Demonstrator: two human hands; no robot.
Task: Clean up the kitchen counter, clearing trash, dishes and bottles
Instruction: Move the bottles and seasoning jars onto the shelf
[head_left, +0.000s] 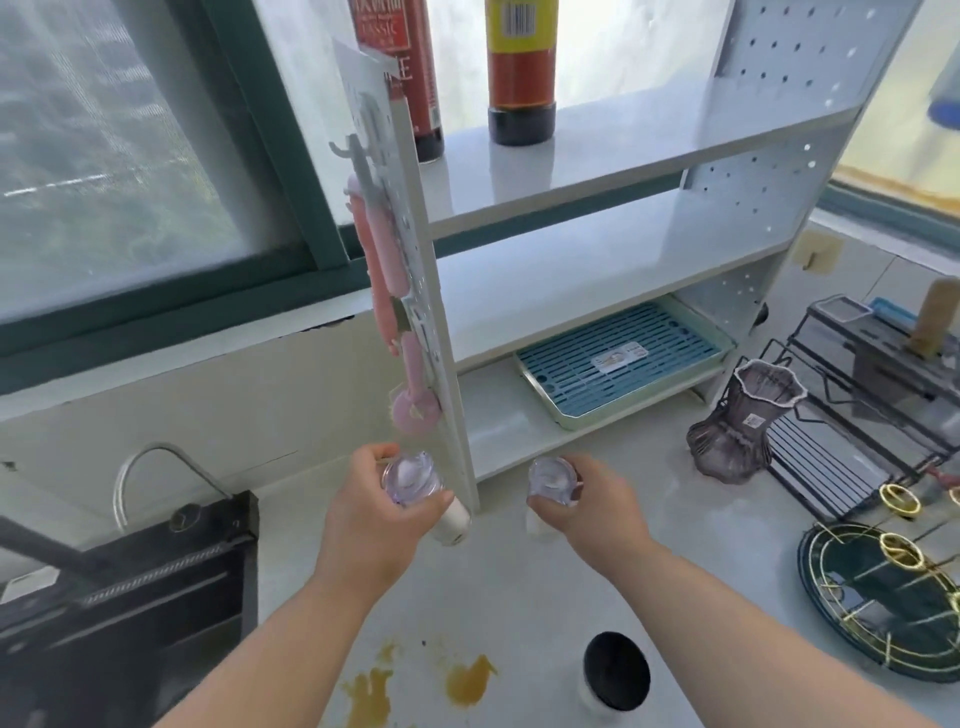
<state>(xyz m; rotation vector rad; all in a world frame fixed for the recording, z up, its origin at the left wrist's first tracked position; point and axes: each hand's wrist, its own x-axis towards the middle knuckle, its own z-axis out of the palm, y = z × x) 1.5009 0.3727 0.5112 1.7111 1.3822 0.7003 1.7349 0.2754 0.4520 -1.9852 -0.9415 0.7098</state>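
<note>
Glass bottle (412, 477) gripped in left hand (382, 512), second glass bottle (552, 479) gripped in right hand (589, 506), both above counter (498, 587)

shelf unit (597, 270) white, dotted sides | tray (623, 358) blue slatted | counter stains (467, 680) yellow-orange
</note>
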